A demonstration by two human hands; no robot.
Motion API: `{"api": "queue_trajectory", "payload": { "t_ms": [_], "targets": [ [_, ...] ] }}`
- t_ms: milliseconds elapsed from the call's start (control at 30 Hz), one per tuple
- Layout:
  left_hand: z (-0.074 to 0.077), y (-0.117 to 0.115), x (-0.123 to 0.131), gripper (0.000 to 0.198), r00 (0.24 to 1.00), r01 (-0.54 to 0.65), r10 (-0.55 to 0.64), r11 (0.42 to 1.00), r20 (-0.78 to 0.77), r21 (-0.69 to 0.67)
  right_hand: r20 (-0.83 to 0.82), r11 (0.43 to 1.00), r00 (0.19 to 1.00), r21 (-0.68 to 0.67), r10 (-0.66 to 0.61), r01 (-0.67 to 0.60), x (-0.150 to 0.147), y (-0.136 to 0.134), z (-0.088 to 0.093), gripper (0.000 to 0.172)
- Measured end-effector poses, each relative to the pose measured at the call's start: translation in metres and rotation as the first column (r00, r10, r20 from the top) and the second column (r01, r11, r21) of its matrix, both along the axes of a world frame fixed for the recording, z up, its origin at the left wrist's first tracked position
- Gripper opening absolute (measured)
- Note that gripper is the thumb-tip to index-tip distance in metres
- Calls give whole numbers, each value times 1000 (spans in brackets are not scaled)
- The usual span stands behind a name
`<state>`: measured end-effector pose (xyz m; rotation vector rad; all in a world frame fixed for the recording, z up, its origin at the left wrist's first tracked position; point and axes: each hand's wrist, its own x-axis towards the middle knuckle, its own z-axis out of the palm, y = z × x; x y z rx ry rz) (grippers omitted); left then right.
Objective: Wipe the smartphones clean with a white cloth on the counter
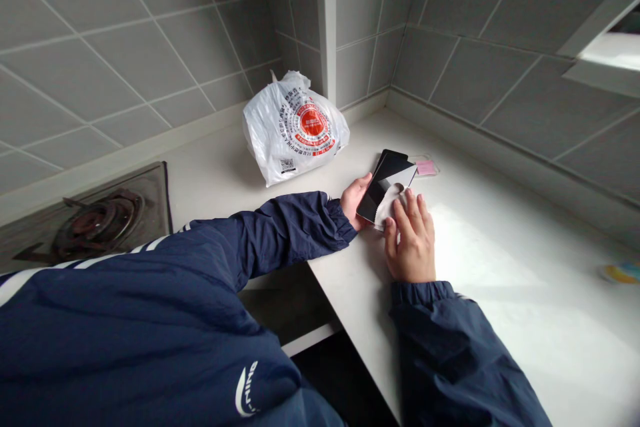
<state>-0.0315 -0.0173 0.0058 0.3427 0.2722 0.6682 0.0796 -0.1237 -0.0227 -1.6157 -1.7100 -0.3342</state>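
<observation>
White counter [520,340] below tiled walls [150,60], a plastic bag [295,127] parked back in the corner, out of the way. Left arm [285,233] bent across, left hand [354,199] curled narrowly round the edge of a black phone-like slab [373,197], steadying it; right hand [409,237] flat, fingers spread, pinning a white paper sleeve [395,180] down. Small pink packet [424,168] just beyond.

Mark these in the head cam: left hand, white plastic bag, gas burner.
left hand [356,199], head view, point on the middle of the hand
white plastic bag [311,125], head view, point on its round red printed logo
gas burner [99,227], head view, point on its metal ring
</observation>
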Motion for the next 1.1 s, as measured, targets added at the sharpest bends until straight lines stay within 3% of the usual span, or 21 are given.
{"api": "queue_trajectory", "payload": {
  "t_ms": [233,600,833,1100],
  "targets": [
    [9,-2,-1,61,1000,-8,8,998,8,-65,13,993,993,-17,115,-115,-2,-1,-2,41],
    [9,-1,-1,58,999,51,-53,989,-12,-138,87,987,983,-14,162,-161,-5,2,-5,35],
    [5,-4,-3,61,994,97,-102,986,-37,-137,104,986,980,-36,168,-165,-20,5,-3,41],
    [15,-7,-2,71,996,65,-73,990,-60,-122,67,988,987,-51,149,-146,-25,4,-2,48]
  ]
}}
